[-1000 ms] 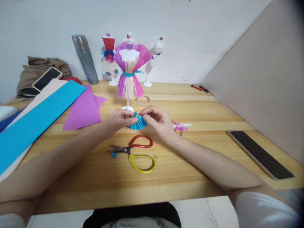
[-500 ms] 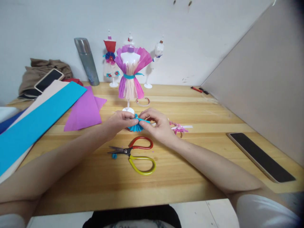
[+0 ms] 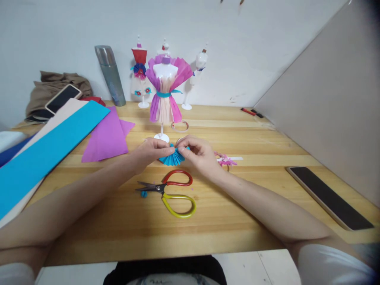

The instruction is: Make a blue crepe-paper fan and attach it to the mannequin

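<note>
A small pleated fan of blue paper [image 3: 172, 158] is spread between my hands, just above the table. My left hand [image 3: 152, 152] pinches its upper left side between thumb and fingers. From the other side, my right hand [image 3: 198, 154] grips its upper right edge with thumb and forefinger, hiding part of the folds. Below the fan lie scissors [image 3: 162, 189] with one red and one yellow handle, blades apart and pointing left. A tiny blue scrap [image 3: 144, 194] rests by the blades. Behind my hands stands a mannequin in a purple and cream paper dress [image 3: 165, 93] with a blue waistband.
More small mannequins [image 3: 139, 75] and a grey bottle [image 3: 112, 77] stand along the wall. Blue paper [image 3: 56, 148] and purple paper [image 3: 105, 138] lie at left. A phone [image 3: 329, 198] lies at right, pink scraps [image 3: 227, 160] beside my right hand, and a tape roll [image 3: 180, 126] behind.
The blue fan's pleats are spread wider and show more. My right fingers have shifted along its upper edge. The scissors and mannequins have stayed in place while the view has shifted slightly.
</note>
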`<state>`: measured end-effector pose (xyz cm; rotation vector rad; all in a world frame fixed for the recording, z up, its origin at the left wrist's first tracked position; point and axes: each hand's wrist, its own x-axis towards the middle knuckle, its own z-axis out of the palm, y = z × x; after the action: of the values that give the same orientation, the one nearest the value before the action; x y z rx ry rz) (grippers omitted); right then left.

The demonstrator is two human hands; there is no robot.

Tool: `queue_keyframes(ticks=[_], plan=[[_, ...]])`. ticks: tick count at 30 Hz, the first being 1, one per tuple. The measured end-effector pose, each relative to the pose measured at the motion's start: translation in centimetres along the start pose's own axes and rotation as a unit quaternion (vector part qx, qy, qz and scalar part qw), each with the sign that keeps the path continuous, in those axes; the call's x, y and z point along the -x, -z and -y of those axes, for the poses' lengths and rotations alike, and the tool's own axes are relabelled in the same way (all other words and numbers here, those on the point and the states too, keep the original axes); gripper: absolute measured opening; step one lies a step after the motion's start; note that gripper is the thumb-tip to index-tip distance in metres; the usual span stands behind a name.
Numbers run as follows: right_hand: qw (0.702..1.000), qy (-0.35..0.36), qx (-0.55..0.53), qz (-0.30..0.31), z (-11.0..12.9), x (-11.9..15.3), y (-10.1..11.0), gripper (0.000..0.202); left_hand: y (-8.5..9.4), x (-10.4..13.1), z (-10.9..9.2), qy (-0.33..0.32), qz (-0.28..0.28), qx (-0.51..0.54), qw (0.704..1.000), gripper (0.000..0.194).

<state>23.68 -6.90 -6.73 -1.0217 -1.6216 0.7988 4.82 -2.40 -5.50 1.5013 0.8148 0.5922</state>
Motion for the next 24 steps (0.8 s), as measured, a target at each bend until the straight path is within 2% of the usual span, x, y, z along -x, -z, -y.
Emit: queue_keyframes(ticks=[3, 7, 15, 19, 22, 24], plan=[[0.997, -0.047, -0.064, -0.001, -0.3, -0.1, 0.0, 0.023, 0.0, 0.0, 0.0, 0.0, -0.01, -0.006, 1.0, 0.038], [0.992, -0.092, -0.085, -0.004, -0.5, -0.3, 0.2, 0.031, 0.2, 0.0, 0.2, 0.007, -0.009, 0.005, 1.0, 0.037], [0.99, -0.092, -0.108, -0.002, -0.2, -0.2, -0.1, 0.032, 0.1, -0.2, 0.2, 0.011, 0.009, -0.001, 1.0, 0.036], [0.983, -0.124, -0.131, -0.018, -0.6, -0.2, -0.2, 0.033, 1.0, 0.0, -1.3, 0.01, -0.017, -0.023, 1.0, 0.033], [0.983, -0.138, -0.122, -0.008, -1.2, -0.2, -0.4, 0.028, 2.6, 0.3, -2.9, 0.033, -0.016, -0.071, 0.997, 0.031], [0.986, -0.135, -0.099, 0.004, -1.7, -0.1, -0.7, 0.023, 3.7, 0.5, -3.8, 0.042, -0.049, -0.092, 0.994, 0.025]])
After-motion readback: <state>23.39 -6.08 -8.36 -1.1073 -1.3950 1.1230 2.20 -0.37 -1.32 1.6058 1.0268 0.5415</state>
